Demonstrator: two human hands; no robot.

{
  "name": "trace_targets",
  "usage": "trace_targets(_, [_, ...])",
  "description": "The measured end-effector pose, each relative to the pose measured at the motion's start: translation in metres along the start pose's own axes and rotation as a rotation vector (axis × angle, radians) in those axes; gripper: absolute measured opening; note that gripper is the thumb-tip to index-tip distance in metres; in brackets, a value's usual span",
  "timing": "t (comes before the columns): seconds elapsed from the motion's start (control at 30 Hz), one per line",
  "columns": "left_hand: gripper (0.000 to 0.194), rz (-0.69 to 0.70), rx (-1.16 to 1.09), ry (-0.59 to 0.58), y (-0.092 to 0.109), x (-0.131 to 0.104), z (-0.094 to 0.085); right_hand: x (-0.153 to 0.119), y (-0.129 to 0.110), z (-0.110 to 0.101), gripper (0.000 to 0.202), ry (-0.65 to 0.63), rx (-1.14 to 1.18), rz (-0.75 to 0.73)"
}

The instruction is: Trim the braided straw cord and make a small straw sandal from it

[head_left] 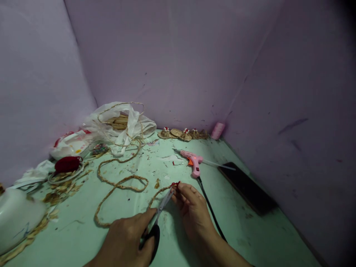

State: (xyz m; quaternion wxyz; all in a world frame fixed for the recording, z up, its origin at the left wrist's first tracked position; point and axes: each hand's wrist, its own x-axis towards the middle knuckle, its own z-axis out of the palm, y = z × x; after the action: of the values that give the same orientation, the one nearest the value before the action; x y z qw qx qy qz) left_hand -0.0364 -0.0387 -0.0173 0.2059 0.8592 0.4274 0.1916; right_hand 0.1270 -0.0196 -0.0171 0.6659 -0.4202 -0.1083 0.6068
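Observation:
My left hand (pixel 129 237) has its fingers in the handles of black-handled scissors (pixel 164 203). The blades point up and to the right, with their tips by the fingers of my right hand (pixel 194 211). That hand pinches the end of a braided straw cord (pixel 140 177), where a bit of red yarn (pixel 175 184) shows. From there the cord runs behind the scissors and loops across the table to the left. Whether the blades touch the yarn I cannot tell. Just beyond my right hand lies a pink glue gun (pixel 194 160) with a clear glue stick in its back.
A white plastic bag (pixel 148 126) with straw inside sits at the back left. Near it are a dark red yarn ball (pixel 67 164) and straw scraps (pixel 65 189). Small woven hats (pixel 185 135) and a pink spool (pixel 218 130) stand by the wall. A dark flat object (pixel 247 189) lies right.

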Motion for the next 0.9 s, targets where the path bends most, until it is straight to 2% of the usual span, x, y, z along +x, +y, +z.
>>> trace_targets(0.17, [0.034,0.008,0.01,0.039,0.001,-0.001,-0.001,0.001,0.001,-0.001,0.017,-0.002,-0.017,-0.024])
trace_targets(0.3, [0.03,-0.008,0.036,0.009,0.003,0.0,-0.006,0.002,0.002,-0.002,0.018,-0.008,-0.075,-0.083])
trace_targets(0.4, [0.032,-0.032,0.052,-0.018,0.003,-0.001,-0.009,0.001,0.002,-0.003,0.017,-0.018,-0.107,-0.094])
trace_targets(0.63, [0.038,-0.034,0.1,0.018,0.001,-0.004,-0.007,-0.002,0.002,-0.003,0.018,-0.019,-0.181,-0.165])
trace_targets(0.77, [0.025,-0.066,0.053,-0.029,0.006,-0.001,-0.012,-0.003,0.005,-0.003,0.018,-0.045,-0.207,-0.147])
trace_targets(0.9, [0.026,-0.083,0.003,-0.047,0.011,0.002,-0.019,-0.007,0.008,-0.003,0.019,-0.102,-0.21,-0.084])
